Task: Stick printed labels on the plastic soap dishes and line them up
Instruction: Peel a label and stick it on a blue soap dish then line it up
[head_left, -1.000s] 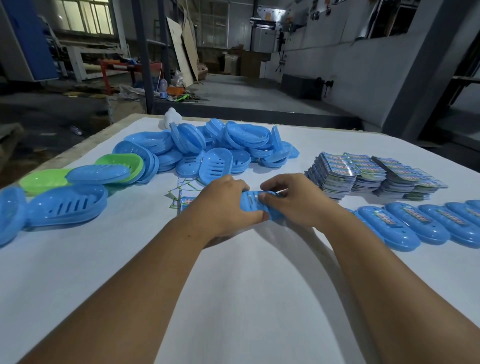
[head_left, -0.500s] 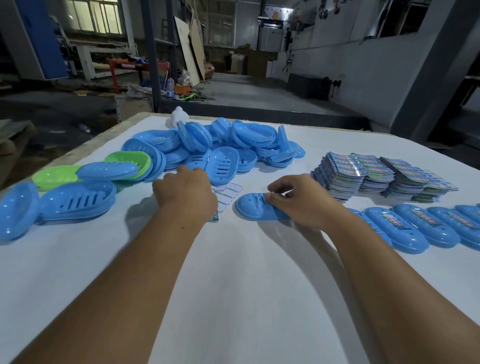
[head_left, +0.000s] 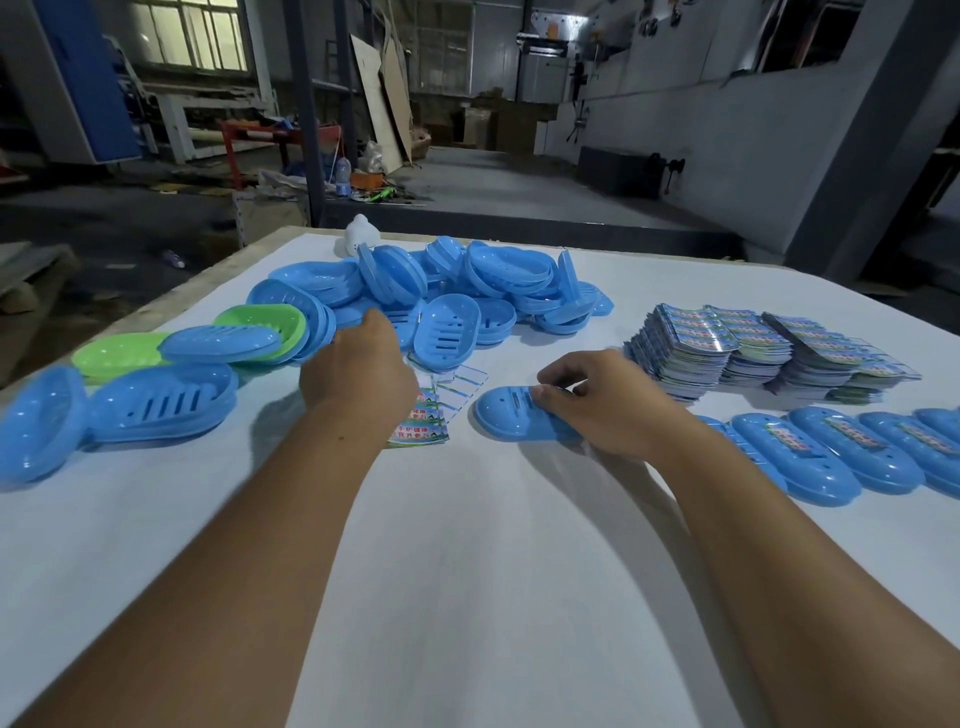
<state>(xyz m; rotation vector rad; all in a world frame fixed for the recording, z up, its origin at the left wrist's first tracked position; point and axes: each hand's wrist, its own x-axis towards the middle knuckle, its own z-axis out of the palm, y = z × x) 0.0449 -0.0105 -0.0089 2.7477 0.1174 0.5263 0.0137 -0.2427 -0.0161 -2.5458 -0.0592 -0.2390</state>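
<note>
Blue soap dish (head_left: 506, 418) is pinched at its rim by right hand (head_left: 605, 402); judged light, rigid, slippery. Left hand (head_left: 358, 371) grip cannot be told.

loose label sheet (head_left: 422, 423) beside left hand: red Chinese characters on green-blue print, partly legible, "护健康" and "我共参" | label stacks (head_left: 727, 343): print too small to read | labels on lined-up dishes (head_left: 795, 434): blurred, unreadable
</note>
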